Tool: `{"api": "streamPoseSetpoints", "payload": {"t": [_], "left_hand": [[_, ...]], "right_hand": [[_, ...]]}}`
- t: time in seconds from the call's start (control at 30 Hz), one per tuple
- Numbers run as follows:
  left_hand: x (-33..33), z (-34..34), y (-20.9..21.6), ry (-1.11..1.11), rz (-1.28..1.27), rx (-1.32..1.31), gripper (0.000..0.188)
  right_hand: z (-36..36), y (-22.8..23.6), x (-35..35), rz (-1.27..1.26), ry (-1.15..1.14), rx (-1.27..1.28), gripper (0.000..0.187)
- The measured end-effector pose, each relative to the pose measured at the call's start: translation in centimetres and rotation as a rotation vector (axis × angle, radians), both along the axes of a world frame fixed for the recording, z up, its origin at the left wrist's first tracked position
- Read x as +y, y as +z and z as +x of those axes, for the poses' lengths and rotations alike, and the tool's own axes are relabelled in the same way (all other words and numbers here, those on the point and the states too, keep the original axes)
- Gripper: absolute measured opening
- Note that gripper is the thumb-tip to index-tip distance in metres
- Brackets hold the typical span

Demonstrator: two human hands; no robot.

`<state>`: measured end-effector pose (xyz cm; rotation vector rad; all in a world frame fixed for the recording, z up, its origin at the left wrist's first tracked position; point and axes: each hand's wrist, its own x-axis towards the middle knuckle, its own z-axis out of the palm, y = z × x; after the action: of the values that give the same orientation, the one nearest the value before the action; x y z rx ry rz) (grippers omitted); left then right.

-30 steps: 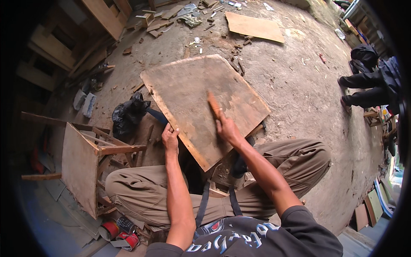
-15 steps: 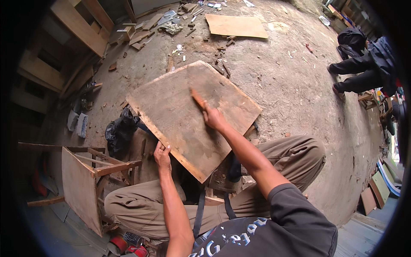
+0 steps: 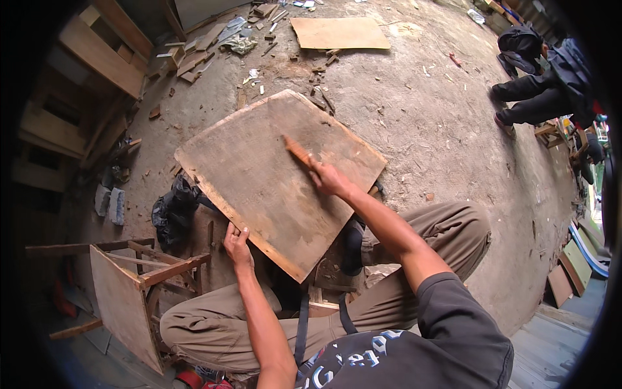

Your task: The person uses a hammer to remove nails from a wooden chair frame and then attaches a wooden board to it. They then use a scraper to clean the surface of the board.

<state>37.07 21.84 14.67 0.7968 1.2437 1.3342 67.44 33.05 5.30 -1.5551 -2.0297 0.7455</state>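
Note:
A worn, square wooden board lies tilted across the space in front of my knees, with paler strips along its edges. My left hand grips its near-left edge, fingertips over the rim. My right hand is closed round an orange-brown wooden handle above the middle of the board. The handle's far end looks dark and narrow; I cannot make out what kind of tool it is. What supports the board is mostly hidden beneath it.
A small wooden stool lies on its side at my left, near a black bag. Wood scraps and a thin plywood sheet lie farther off. Another person is at the far right.
My right hand has shifted slightly relative to the board, still holding the handle. The left hand keeps its grip on the edge. The whole view has shifted a little.

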Motion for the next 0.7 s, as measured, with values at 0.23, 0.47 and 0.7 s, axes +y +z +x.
{"api": "streamPoseSetpoints", "payload": {"t": [0.23, 0.47, 0.7], "left_hand": [[-0.2, 1.3, -0.3, 0.030, -0.038, -0.014, 0.045], [0.3, 1.1, -0.1, 0.034, -0.005, -0.017, 0.047], [1.1, 2.2, 0.9, 0.051, 0.042, -0.114, 0.040]], "right_hand": [[1.9, -1.6, -0.3, -0.226, -0.567, -0.071, 0.058], [0.7, 0.9, -5.6, -0.083, -0.236, -0.031, 0.058], [-2.4, 4.8, -7.9, 0.034, 0.147, 0.100, 0.056]]}}
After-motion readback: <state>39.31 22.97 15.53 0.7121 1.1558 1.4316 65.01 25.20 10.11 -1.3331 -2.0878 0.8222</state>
